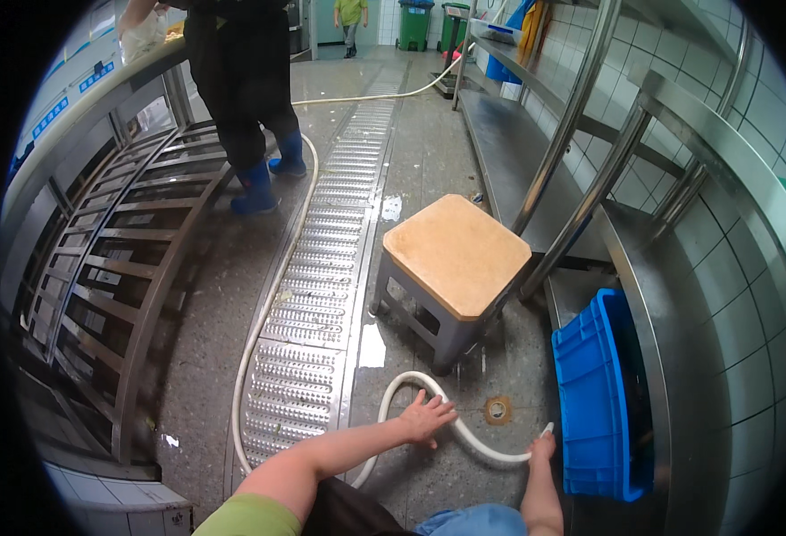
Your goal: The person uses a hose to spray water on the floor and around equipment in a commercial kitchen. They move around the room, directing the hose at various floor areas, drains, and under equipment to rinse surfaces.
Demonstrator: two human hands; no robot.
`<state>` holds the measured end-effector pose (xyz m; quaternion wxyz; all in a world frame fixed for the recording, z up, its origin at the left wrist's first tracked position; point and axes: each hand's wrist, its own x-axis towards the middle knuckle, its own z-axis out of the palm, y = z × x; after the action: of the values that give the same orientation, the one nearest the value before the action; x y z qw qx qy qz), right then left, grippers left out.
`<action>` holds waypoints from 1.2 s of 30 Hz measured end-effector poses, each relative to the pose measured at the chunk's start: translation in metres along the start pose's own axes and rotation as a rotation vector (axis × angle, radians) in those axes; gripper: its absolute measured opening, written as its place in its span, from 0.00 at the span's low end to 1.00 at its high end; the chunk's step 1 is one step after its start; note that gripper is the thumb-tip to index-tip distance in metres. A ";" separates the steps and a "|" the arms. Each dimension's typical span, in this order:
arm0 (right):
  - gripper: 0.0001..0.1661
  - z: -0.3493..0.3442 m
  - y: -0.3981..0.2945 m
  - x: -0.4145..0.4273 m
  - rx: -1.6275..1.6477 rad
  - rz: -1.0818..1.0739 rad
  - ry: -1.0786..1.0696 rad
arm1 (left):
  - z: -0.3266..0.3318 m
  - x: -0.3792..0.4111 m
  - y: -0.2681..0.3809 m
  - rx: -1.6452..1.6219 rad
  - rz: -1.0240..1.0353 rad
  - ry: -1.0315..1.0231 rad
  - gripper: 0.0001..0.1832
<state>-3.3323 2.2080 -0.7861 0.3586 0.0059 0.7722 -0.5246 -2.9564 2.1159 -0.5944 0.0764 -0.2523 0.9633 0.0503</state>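
A white hose runs from the back of the room along the metal drain grating and bends into an S in front of me. My right hand is closed around the hose near its end, beside a blue plastic crate. With fingers spread, my left hand is over the loop of the hose; whether it touches the hose I cannot tell. Just beyond the loop stands a grey stool with a tan square seat.
A person in blue boots stands at the left by a slatted metal rack. Another person is far back near green bins. Steel shelving lines the tiled right wall. The floor has wet patches and a small round drain.
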 end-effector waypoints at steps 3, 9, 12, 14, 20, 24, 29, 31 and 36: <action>0.13 -0.036 0.029 0.041 -0.352 -0.369 0.115 | 0.045 0.031 0.011 -0.087 0.081 -0.161 0.26; 0.10 -0.009 0.033 0.018 -0.824 -0.452 0.190 | 0.063 0.015 0.030 -0.058 0.032 -0.560 0.15; 0.12 -0.006 -0.010 0.032 -0.985 -0.523 0.326 | 0.033 0.017 0.021 -0.284 0.011 -0.543 0.15; 0.09 0.025 -0.026 0.008 -0.935 -0.577 0.166 | 0.007 -0.010 0.017 -0.365 0.001 -0.477 0.16; 0.11 0.072 -0.074 -0.016 -0.901 -0.535 0.059 | -0.040 -0.027 0.040 -0.540 0.107 -0.262 0.23; 0.14 0.100 -0.086 -0.037 -0.869 -0.558 0.000 | -0.058 -0.033 0.045 -0.572 0.122 -0.257 0.25; 0.13 0.068 -0.055 -0.037 -0.803 -0.520 0.031 | -0.069 -0.028 0.043 -0.658 0.064 -0.329 0.21; 0.12 0.031 -0.033 -0.034 -0.798 -0.471 0.104 | -0.074 -0.027 0.041 -0.644 0.024 -0.397 0.21; 0.11 -0.075 0.039 0.017 -1.223 -0.541 0.410 | -0.048 -0.035 0.005 -0.344 -0.037 -0.730 0.23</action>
<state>-3.3709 2.2803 -0.8126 0.0013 -0.2906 0.9553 -0.0551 -2.9344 2.1307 -0.5404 0.3712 -0.2445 0.8456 0.2955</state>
